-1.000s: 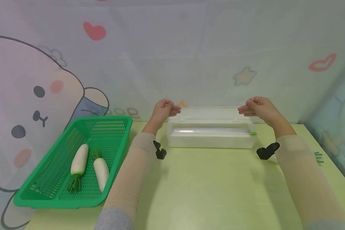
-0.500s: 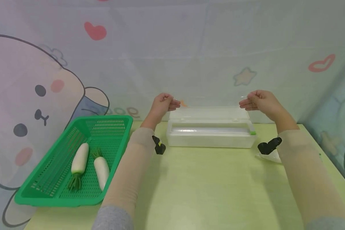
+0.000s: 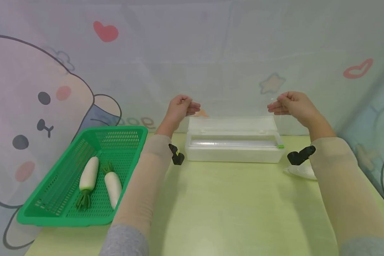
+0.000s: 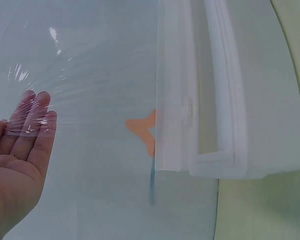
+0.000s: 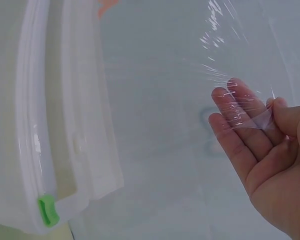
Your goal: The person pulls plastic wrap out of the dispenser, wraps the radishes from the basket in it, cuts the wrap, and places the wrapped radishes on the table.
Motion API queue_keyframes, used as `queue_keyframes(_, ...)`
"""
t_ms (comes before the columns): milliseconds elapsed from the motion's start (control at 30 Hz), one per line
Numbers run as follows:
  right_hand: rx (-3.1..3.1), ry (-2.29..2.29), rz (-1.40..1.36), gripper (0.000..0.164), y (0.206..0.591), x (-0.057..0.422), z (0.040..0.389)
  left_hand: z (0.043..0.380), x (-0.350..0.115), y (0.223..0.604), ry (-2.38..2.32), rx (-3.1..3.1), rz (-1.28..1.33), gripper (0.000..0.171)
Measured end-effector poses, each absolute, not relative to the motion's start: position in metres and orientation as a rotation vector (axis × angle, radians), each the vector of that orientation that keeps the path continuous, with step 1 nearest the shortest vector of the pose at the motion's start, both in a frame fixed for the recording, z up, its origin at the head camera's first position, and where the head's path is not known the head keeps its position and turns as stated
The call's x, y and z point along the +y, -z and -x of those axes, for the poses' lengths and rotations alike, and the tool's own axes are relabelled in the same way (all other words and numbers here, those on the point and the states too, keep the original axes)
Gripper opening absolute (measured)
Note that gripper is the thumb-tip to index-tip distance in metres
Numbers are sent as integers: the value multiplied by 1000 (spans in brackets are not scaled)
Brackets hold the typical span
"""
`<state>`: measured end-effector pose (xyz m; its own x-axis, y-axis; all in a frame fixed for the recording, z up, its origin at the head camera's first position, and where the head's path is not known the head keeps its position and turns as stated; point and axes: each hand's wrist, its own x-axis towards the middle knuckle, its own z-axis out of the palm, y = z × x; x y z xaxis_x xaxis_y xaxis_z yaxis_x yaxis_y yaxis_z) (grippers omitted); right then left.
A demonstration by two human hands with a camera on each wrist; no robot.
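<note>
Left hand [image 3: 179, 109] and right hand [image 3: 297, 107] both pinching clear film [image 5: 213, 22], holding it up above white box [image 3: 235, 155]; box is sitting lid-open on counter [image 3: 230, 206].

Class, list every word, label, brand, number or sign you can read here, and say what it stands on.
Lettering low on the backdrop, behind the green basket: too faint to read surely; its last character resembles "g" or "9".
White box, clear film, white radishes: no readable text.
</note>
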<state>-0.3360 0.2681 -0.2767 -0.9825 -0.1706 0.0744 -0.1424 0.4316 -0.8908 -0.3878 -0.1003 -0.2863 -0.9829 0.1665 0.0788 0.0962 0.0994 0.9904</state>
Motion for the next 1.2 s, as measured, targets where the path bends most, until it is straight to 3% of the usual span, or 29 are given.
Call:
queue_keyframes(267, 2652, 1623, 245, 40, 264, 269, 336, 388, -99, 276, -2076, 2299, -298, 20)
queue_keyframes(700, 2611, 1722, 264, 33, 244, 267, 335, 384, -99, 255, -2109, 2301, -317, 26)
queue_keyframes(1200, 2589, 1772, 261, 29, 218, 266, 331, 383, -97, 230, -2115, 2327, -345, 22)
